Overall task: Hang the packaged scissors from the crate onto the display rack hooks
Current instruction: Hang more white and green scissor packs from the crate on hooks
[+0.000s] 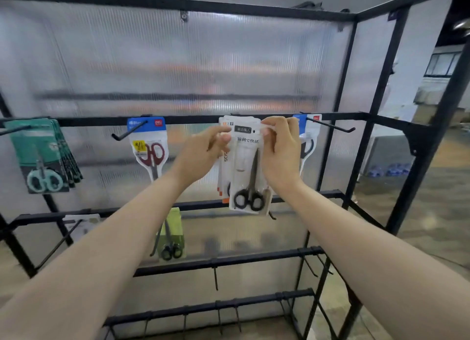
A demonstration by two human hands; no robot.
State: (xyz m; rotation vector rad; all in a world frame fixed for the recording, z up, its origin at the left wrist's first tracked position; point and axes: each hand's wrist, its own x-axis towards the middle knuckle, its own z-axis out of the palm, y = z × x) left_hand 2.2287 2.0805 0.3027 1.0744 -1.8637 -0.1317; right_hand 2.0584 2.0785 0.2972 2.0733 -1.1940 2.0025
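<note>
Translucent ribbed panel [178, 60] backs a black metal display rack [89, 122], warehouse floor off to the right; crate not in view. Both hands are raised at the middle rail holding one white scissors pack [245, 167] upright, black handles at the bottom. Left hand [201, 156] pinches the pack's upper left edge between thumb and fingers. Right hand [279, 151] pinches the upper right corner. The pack sits in front of a stack of similar packs [221, 184] already hanging there. Hang hole [253, 131] shows as a small dark dot between the hands, but the hook is hidden behind the card, so cannot tell if it is threaded yet. Judged handling: light, stiff card with a clear blister, weight low from the scissors, so it will swing if held one-sided. Best hold is where the hands are, top corners either side of the hole; thin card near the hole could bend or tear if forced. Also hanging: teal packs [38, 156] far left, blue-topped pack [150, 149] with red handles, green pack [173, 233] below. Bare hook [330, 126] to the right.
</note>
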